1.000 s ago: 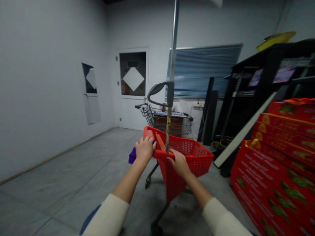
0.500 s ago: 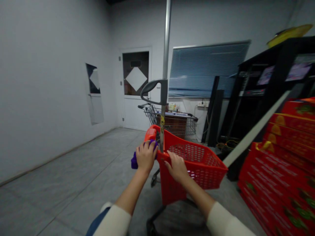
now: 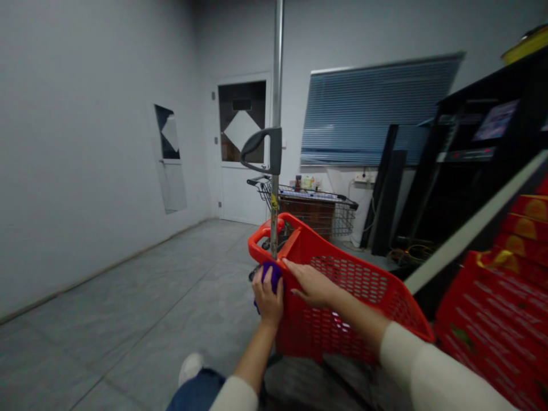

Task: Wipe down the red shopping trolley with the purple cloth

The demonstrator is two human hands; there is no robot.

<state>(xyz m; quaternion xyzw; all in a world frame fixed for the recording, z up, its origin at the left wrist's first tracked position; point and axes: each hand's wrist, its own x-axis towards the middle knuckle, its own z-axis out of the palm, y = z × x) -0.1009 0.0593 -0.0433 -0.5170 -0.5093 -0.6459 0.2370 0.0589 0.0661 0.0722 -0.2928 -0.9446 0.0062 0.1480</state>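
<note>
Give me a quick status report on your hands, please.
Left hand gripping purple cloth at cart's near corner. Right hand on cart's rim. Pole upright at rim, close to both hands, possibly in the way.

The left hand [image 3: 269, 298] is held forward, fingers bent; the right hand [image 3: 313, 284] is stretched leftward beside it, flatter.
</note>
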